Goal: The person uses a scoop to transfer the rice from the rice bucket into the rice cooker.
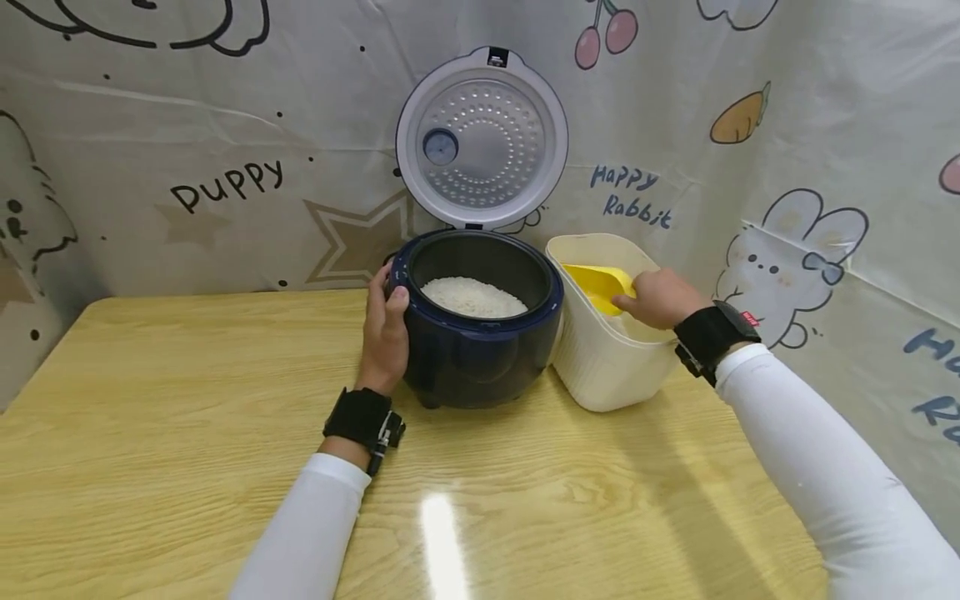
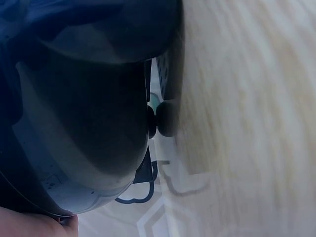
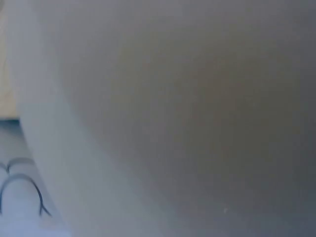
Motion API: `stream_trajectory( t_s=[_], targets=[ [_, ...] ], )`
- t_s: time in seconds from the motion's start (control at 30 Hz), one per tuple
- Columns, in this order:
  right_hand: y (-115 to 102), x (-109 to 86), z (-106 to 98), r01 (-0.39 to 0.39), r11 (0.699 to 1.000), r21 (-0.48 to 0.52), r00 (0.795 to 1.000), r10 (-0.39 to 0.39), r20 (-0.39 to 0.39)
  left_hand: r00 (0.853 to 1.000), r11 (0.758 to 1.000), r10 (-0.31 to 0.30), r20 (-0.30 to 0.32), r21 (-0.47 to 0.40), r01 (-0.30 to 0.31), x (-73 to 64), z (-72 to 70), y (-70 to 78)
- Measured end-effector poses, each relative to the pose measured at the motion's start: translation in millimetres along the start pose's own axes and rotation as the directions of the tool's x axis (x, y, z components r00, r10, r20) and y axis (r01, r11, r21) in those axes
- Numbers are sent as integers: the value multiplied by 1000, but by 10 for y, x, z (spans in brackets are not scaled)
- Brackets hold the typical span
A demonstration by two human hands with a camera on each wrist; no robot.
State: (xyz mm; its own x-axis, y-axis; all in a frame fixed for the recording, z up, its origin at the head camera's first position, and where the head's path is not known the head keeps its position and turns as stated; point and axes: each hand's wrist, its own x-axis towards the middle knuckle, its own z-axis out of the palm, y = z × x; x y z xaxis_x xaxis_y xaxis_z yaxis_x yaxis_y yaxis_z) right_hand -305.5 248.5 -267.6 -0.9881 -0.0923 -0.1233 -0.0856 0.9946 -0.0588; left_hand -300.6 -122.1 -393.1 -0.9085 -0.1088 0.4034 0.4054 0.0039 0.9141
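A dark blue rice cooker (image 1: pixel 480 367) stands on the table with its lid (image 1: pixel 487 150) raised. White rice (image 1: pixel 474 297) lies in its dark inner pot. My left hand (image 1: pixel 384 333) holds the cooker's left side, thumb close to the rim; the left wrist view shows the cooker's dark body (image 2: pixel 84 113) up close. To the cooker's right is a cream bin (image 1: pixel 611 375). My right hand (image 1: pixel 660 298) reaches over its mouth and grips a yellow scoop (image 1: pixel 600 283), which is tilted inside the bin. The bin's wall (image 3: pixel 148 123) fills most of the right wrist view.
The light wooden table (image 1: pixel 210 433) spreads out to the left and in front. Behind it hangs a pale cloth (image 1: pixel 315 100) printed with cartoons. The raised lid stands just before this cloth, and the bin is close against the cooker.
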Motion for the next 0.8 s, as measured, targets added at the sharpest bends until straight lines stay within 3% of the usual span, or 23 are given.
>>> stream_trajectory(
  t_s=[0.17, 0.43, 0.8],
  targets=[
    [43, 48, -19, -14, 994, -106, 1000, 12, -16, 1000, 1000, 16, -1, 7, -16, 13, 33, 17],
    [54, 34, -10, 38, 959, -280, 996, -61, -72, 999, 999, 32, -9, 4, -32, 17, 31, 42],
    [26, 26, 40, 80, 959, -271, 997, -79, 14, 1000, 1000, -5, -5, 22, 6, -8, -5, 11]
  ],
)
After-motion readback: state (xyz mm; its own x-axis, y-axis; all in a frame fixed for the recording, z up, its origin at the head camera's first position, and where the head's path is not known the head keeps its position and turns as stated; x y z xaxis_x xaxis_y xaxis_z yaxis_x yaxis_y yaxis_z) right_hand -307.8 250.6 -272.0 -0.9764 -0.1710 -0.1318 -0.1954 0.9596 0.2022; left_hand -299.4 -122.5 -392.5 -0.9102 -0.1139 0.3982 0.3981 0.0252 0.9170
